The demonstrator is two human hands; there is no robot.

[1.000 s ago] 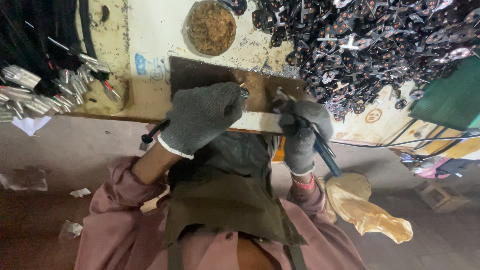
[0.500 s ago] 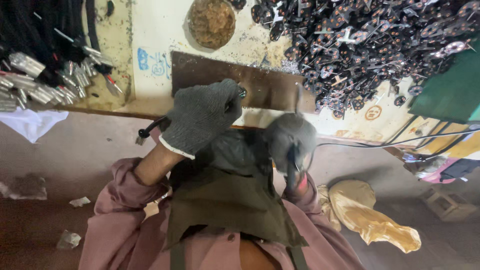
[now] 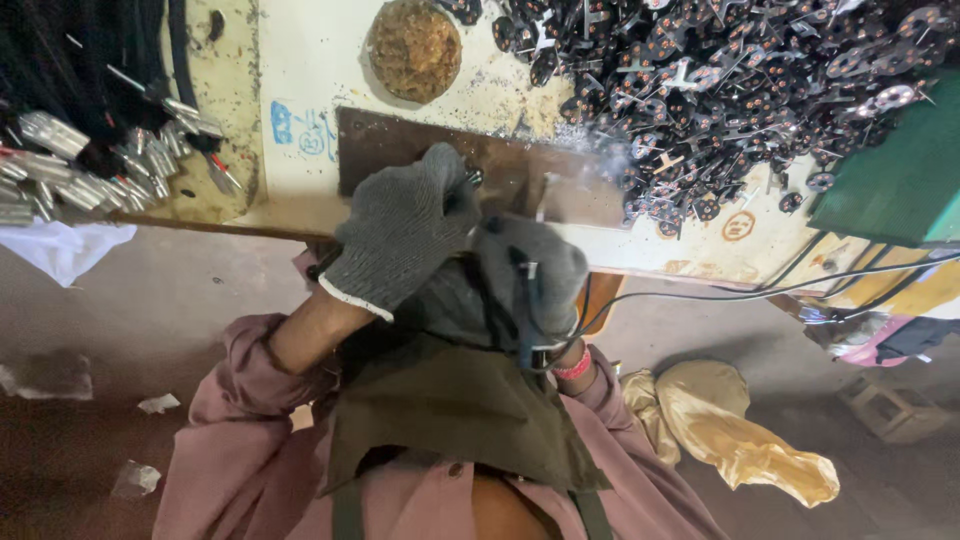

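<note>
- Left hand (image 3: 405, 225), in a grey knit glove, rests on the near edge of the brown metal plate (image 3: 420, 150); fingers curled together over a small dark part, only its tip showing near the knuckles. What exactly is pinched there, I cannot tell.
- Right hand (image 3: 535, 270), also gloved, fingers clamped round a dark-handled corded tool (image 3: 522, 300), its cable (image 3: 720, 295) running off to the right. A faint wisp of smoke (image 3: 600, 160) hangs over the plate just beyond the hands.
- Judgement: the step in hand looks like joining or heating a small part on the plate, tool tip close to the piece. The next move calls for a steady left hold and a tip kept exactly on the joint.
- Far right: a large heap of dark small metal parts (image 3: 740, 80), spreading right up to the plate's edge.
- Far centre: a round rusty-brown dish (image 3: 415, 45), apart from the plate.
- Left: black cables with silvery metal end pieces (image 3: 60, 160).
- In the way: the heap crowds the right side of the plate; the cable trails across the bench edge (image 3: 680, 255) near the right wrist. Olive apron (image 3: 450, 410) sits directly below.
</note>
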